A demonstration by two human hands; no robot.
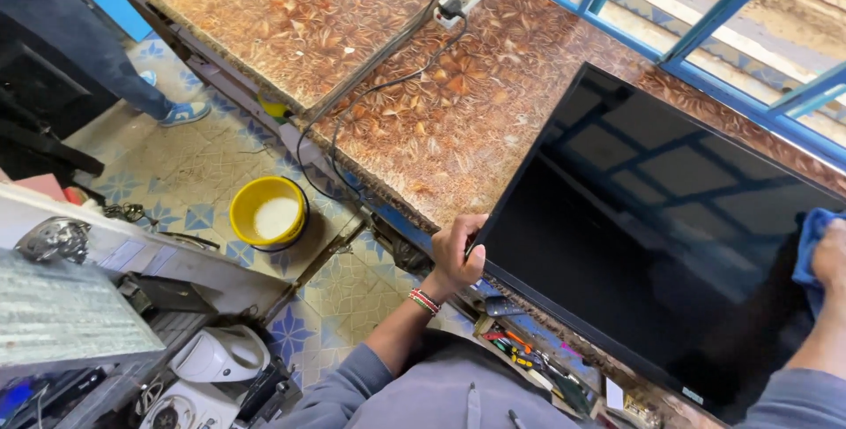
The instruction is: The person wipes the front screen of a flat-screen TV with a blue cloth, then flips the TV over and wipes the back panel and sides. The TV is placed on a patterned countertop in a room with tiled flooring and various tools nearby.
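Black flat screen (652,244) lies face-up on the brown patterned worktop (441,121), reflecting the blue window frame (705,33); a small pale label sits near its lower edge. Left hand (458,253) curls over the screen's left edge, gripping it. Right hand (830,257) presses a blue cloth (809,240) on the right side, fingers bunched; yellow bucket (269,211) on the tiled floor.

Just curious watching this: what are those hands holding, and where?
Left hand grips the flat black screen at its left edge; right hand holds a blue cloth against it.
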